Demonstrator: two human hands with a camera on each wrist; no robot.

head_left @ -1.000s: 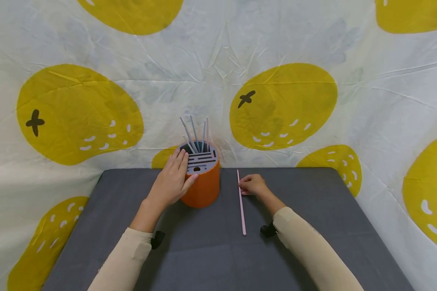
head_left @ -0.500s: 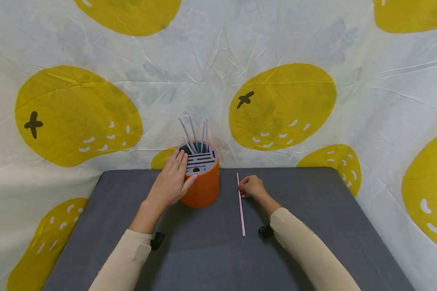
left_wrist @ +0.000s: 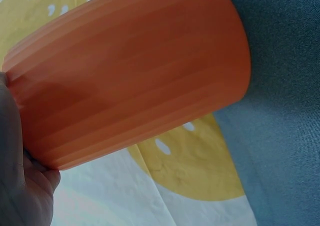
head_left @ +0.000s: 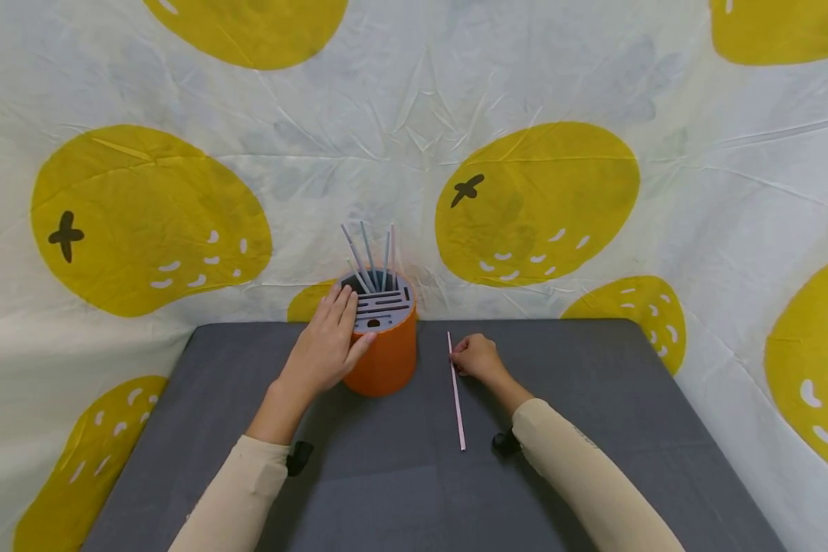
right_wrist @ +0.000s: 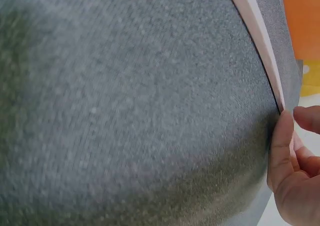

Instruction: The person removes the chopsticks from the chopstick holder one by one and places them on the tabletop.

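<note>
In the head view my left hand (head_left: 324, 337) rests on the left rim of an orange round knife block (head_left: 386, 364), fingers stretched over its grey slotted top (head_left: 384, 313) and thumb along the front. The left wrist view shows the block's ribbed orange wall (left_wrist: 135, 76) beside that hand (left_wrist: 30, 186). Several thin pale sticks (head_left: 368, 257), like chopsticks, stand in the opening at the back of the top. To the right of the block, my right hand (head_left: 478, 358) pinches a pink chopstick (head_left: 458, 410) between thumb and fingers, near its far, thinner end. Its thicker end points towards me.
A dark grey cloth covers the table (head_left: 379, 491). Close behind its far edge hangs a white curtain (head_left: 400, 184) printed with large yellow fruit. A small black device (head_left: 299, 458) sits at my left wrist, another (head_left: 506, 442) at the right.
My right hand has shifted slightly towards me, and the far end of the pink chopstick has come a little nearer with it. The left hand and the knife block have stayed in place.
</note>
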